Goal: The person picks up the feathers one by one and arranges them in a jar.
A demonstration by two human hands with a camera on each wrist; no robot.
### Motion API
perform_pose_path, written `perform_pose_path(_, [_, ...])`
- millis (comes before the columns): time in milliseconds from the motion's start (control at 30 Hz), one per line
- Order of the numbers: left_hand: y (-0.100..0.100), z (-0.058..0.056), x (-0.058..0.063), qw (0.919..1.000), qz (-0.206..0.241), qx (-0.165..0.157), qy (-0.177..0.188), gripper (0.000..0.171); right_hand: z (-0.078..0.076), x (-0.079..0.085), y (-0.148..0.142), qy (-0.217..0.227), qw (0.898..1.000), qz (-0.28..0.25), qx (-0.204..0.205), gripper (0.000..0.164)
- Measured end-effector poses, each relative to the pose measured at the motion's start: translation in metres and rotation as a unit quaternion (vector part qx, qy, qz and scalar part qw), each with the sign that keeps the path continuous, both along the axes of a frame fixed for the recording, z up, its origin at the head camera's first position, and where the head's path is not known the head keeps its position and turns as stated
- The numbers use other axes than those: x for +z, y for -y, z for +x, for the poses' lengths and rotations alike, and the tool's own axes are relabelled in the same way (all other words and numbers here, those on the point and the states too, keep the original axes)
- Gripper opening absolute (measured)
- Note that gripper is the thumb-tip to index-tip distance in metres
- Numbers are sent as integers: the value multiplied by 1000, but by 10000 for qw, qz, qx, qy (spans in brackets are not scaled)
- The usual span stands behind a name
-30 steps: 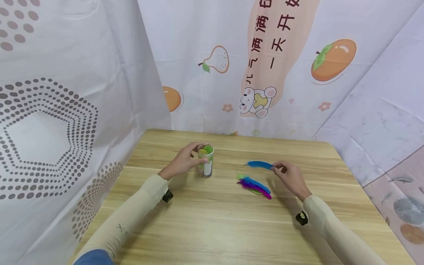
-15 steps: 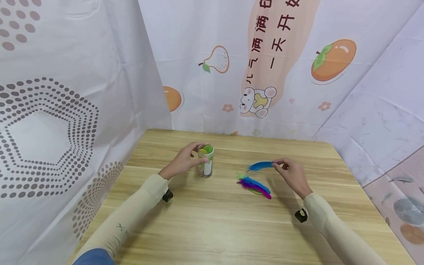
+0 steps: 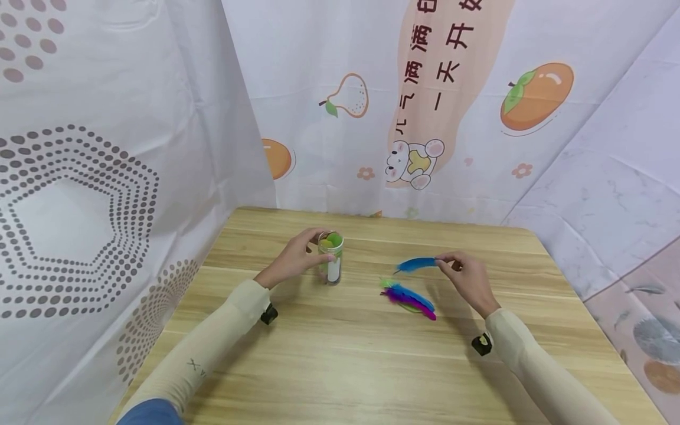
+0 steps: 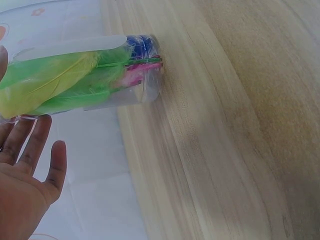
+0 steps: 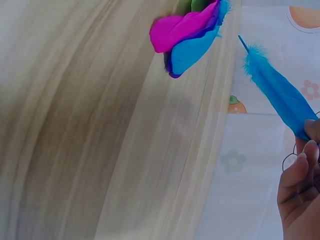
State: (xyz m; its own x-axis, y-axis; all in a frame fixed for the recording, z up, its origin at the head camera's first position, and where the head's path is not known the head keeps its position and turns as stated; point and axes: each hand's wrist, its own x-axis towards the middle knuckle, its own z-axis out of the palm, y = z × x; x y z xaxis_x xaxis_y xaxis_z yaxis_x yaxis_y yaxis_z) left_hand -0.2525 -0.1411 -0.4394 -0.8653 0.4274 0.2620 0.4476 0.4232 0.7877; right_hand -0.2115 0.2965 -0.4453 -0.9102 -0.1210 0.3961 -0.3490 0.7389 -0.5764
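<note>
A clear jar (image 3: pixel 333 270) stands upright on the table, gripped near its top between the thumb and fingers of my left hand (image 3: pixel 291 261). Green and yellow feathers (image 4: pixel 55 82) show through its wall in the left wrist view, with pink and blue at its base. My right hand (image 3: pixel 470 284) pinches a blue feather (image 3: pixel 417 264) by its broad tip, above the table. Its bare quill (image 5: pixel 243 44) points away from the fingers, toward the jar's side. Below this feather lies a small pile of feathers (image 3: pixel 409 300) in blue, purple, magenta and green.
The wooden table (image 3: pixel 340 366) ends at a printed white curtain (image 3: pixel 329 171) behind the jar. Another patterned curtain (image 3: pixel 202 177) hangs along the left side. A small black device (image 3: pixel 481 344) sits at the right wrist, and a similar one (image 3: pixel 269 314) at the left.
My right hand has risen slightly, and the blue feather has tilted, its quill end now lower than the pinched tip. The left hand and jar stay in place.
</note>
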Motion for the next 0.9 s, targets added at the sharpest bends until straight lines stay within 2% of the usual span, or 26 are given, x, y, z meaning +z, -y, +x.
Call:
perform_pose_path(300, [0,2,1,10000,-14,40,24,71,-1,1,4,-45,9999,-83,-50,15])
perform_pose_path(900, [-1,2,2,10000,-3,31,54,68,-6,11,15,-110,9997,-239,-22,15])
